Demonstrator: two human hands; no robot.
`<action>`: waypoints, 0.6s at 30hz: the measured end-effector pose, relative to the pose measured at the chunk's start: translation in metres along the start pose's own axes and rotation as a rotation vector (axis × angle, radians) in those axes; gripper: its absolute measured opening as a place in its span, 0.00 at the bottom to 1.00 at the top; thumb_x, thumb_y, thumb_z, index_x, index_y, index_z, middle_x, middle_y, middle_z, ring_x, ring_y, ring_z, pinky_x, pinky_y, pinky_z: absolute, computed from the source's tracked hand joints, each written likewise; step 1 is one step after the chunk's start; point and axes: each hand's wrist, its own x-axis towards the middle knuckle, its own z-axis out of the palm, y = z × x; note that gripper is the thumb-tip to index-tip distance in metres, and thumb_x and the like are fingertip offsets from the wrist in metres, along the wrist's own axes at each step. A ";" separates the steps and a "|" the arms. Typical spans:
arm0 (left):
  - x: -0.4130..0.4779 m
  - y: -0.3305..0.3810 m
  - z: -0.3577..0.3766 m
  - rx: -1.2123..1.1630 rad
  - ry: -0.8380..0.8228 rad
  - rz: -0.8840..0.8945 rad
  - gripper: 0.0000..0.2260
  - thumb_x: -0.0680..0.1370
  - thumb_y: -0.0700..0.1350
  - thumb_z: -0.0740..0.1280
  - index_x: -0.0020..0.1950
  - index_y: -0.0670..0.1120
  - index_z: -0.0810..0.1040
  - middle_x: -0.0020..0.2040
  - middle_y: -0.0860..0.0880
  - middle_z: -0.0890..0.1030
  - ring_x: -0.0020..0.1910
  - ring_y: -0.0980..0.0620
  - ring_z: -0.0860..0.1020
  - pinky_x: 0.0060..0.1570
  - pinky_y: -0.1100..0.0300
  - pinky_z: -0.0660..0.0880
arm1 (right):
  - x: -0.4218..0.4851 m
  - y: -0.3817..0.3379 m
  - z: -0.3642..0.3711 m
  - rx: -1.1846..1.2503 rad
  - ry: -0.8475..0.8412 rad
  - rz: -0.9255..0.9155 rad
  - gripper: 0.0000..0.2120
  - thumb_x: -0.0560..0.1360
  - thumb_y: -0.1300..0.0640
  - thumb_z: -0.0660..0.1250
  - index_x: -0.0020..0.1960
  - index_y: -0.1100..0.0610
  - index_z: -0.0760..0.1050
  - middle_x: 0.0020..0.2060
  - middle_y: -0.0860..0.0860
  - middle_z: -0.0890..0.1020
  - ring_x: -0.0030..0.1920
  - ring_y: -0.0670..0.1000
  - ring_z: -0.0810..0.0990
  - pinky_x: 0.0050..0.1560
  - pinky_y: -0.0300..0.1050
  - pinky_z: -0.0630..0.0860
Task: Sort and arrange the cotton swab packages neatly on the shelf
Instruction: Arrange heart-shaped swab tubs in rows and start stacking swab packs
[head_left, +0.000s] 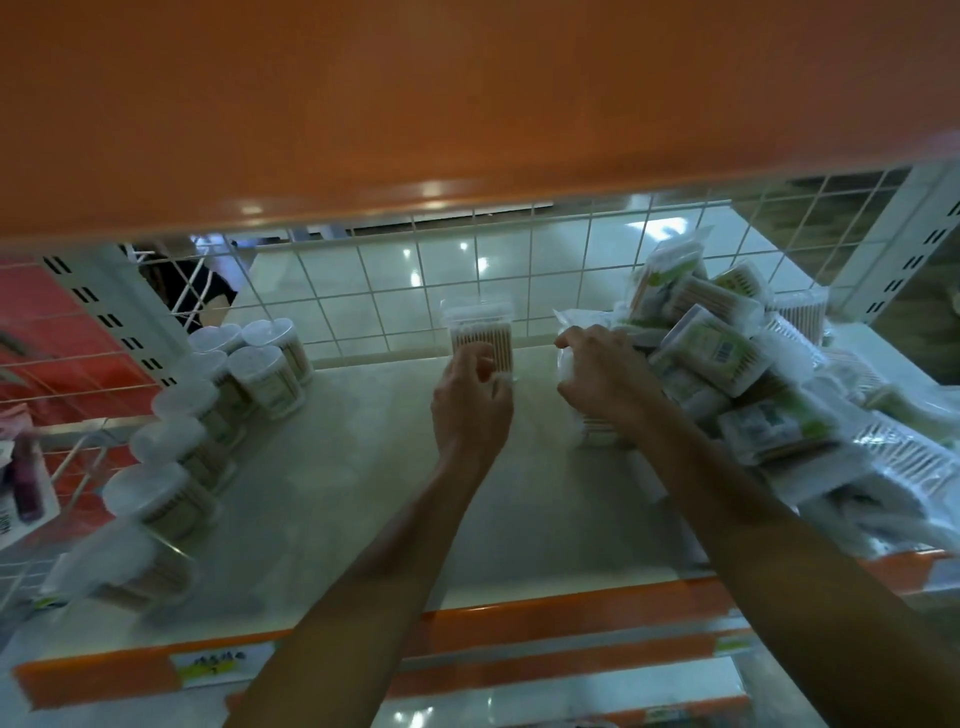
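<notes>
Plain orange is seen on the underside of the upper shelf (467, 104) and on the price strip (519, 623) along the near edge. The shelf board (374, 493) is pale cream. A white square grid is formed by the back panel (395, 280). White lids and tan sticks are shown by the round tubs (171, 447) at left, and tan sticks by the clear box (480, 332) at the far middle. The packages (717, 353) at right are white with green labels (one bears a dark barcode).

Both forearms extended forward; left hand (470, 400) fingers curled; right hand (605, 376) palm down, fingers curled.
</notes>
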 end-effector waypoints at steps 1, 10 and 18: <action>-0.003 0.002 0.002 -0.007 -0.022 0.006 0.11 0.73 0.41 0.69 0.55 0.45 0.76 0.49 0.48 0.80 0.47 0.50 0.79 0.46 0.56 0.77 | -0.001 0.001 0.001 -0.006 -0.023 0.012 0.24 0.70 0.58 0.68 0.65 0.55 0.69 0.60 0.56 0.74 0.60 0.58 0.71 0.57 0.54 0.73; -0.022 0.012 0.007 -0.063 -0.196 -0.001 0.13 0.75 0.40 0.69 0.59 0.46 0.76 0.44 0.55 0.78 0.46 0.54 0.79 0.51 0.54 0.78 | 0.006 0.006 0.005 -0.036 -0.033 0.057 0.19 0.73 0.59 0.67 0.63 0.57 0.72 0.59 0.57 0.76 0.60 0.57 0.72 0.57 0.57 0.74; -0.029 0.012 0.002 -0.063 -0.229 -0.024 0.14 0.74 0.40 0.69 0.59 0.46 0.76 0.44 0.54 0.77 0.46 0.54 0.79 0.52 0.53 0.79 | 0.011 0.006 0.001 -0.098 -0.103 0.040 0.25 0.72 0.57 0.69 0.68 0.50 0.69 0.66 0.55 0.72 0.65 0.58 0.66 0.59 0.53 0.69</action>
